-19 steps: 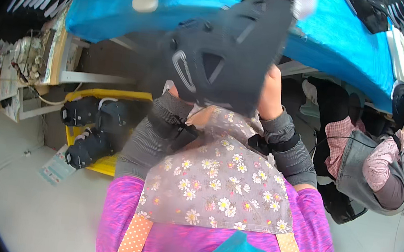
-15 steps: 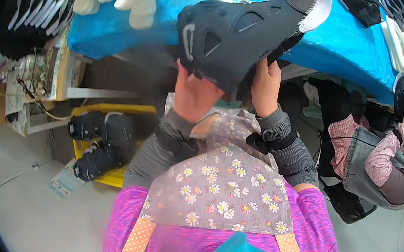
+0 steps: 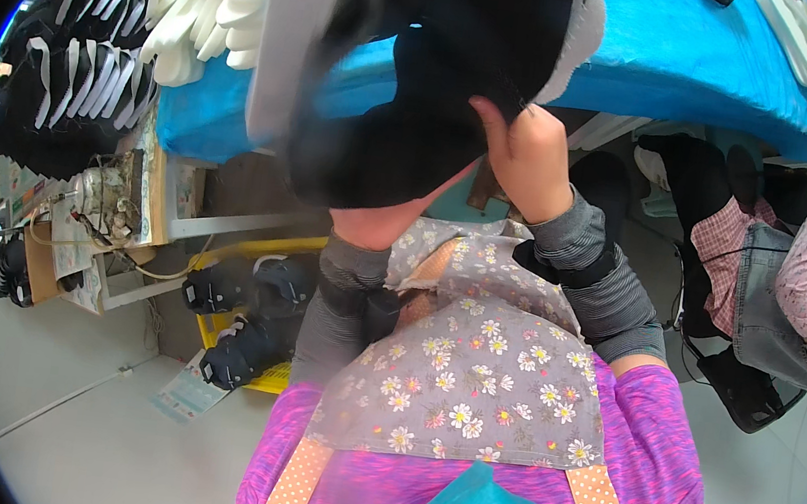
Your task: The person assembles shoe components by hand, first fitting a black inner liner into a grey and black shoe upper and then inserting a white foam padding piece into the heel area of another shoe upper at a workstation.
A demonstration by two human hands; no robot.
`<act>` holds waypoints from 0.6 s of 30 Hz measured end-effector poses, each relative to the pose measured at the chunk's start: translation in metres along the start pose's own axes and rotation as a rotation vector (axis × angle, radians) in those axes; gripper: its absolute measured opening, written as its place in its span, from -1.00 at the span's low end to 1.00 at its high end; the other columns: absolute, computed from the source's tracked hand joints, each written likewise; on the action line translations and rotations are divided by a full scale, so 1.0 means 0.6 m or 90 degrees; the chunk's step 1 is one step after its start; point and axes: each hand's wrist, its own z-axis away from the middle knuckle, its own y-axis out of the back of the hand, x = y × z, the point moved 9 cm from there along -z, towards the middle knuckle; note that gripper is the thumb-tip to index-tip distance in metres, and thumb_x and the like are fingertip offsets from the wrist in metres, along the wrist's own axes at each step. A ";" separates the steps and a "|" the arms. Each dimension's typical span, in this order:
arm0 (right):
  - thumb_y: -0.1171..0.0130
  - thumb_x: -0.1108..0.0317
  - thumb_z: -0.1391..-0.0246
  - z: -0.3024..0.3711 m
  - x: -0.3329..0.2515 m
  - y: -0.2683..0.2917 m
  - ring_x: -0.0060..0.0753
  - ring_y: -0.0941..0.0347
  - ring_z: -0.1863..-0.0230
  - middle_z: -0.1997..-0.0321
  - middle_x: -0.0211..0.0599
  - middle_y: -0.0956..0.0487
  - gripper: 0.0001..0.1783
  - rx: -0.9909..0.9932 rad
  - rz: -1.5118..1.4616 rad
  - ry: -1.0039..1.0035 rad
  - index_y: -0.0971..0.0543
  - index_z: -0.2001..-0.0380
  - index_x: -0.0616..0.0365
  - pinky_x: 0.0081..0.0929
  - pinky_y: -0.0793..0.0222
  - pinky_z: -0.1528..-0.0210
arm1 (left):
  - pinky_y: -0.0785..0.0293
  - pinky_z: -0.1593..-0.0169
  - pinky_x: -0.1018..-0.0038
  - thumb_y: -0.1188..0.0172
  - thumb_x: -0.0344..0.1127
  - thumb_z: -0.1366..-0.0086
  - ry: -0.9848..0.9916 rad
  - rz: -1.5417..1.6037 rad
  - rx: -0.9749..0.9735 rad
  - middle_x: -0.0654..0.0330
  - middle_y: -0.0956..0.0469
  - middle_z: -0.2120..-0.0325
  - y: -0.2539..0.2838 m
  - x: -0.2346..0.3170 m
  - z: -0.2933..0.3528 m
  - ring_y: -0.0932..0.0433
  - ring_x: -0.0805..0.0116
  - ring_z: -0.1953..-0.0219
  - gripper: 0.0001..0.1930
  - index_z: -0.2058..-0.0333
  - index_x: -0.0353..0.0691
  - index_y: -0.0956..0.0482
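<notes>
Black shoe upper (image 3: 480,40), pale along its left and right sides, is held raised before the near edge of the blue-covered table (image 3: 667,78). The right hand (image 3: 532,162) has its grip closed on the lower right edge, thumb laid against the black surface; the left hand (image 3: 381,226) is beneath, fingers hidden behind the upper, so its grip cannot be determined.

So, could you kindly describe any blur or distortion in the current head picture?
Head view: the black shoe upper is softly blurred at its lower left, while the right hand looks sharper; head view again: the blue table cover bows, likely from the lens, and the corners go black.
</notes>
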 end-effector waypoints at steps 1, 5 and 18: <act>-0.27 0.30 -0.09 -0.005 -0.010 0.008 0.02 -0.45 0.58 0.60 -0.08 -0.47 -0.79 -0.001 0.022 0.042 -0.53 0.32 0.21 -0.25 -0.33 0.57 | -0.14 -0.34 0.25 -0.27 0.01 -0.18 0.053 -0.361 0.023 0.06 -0.21 -0.29 0.016 -0.003 0.000 -0.21 0.17 -0.31 -0.20 -0.33 -0.08 -0.15; -0.31 0.29 -0.04 -0.009 -0.052 0.026 -0.04 -0.45 0.59 0.57 -0.14 -0.50 -0.77 0.055 0.015 0.108 -0.55 0.32 0.18 -0.27 -0.33 0.58 | -0.24 -0.28 0.28 -0.24 -0.10 -0.23 -0.042 -0.218 0.118 0.07 -0.31 -0.22 0.028 -0.009 -0.001 -0.30 0.16 -0.24 -0.31 -0.27 -0.19 -0.22; -0.31 -0.09 -0.04 0.065 0.023 -0.079 -0.41 -0.34 -0.14 -0.15 -0.33 -0.40 -0.13 -0.147 -0.767 -0.319 -0.24 -0.24 0.22 -0.39 -0.30 -0.14 | -0.38 -0.21 0.21 0.02 0.11 -0.39 -0.050 0.647 0.234 0.10 -0.41 -0.16 0.049 -0.074 0.013 -0.42 0.15 -0.17 -0.38 -0.24 -0.22 -0.27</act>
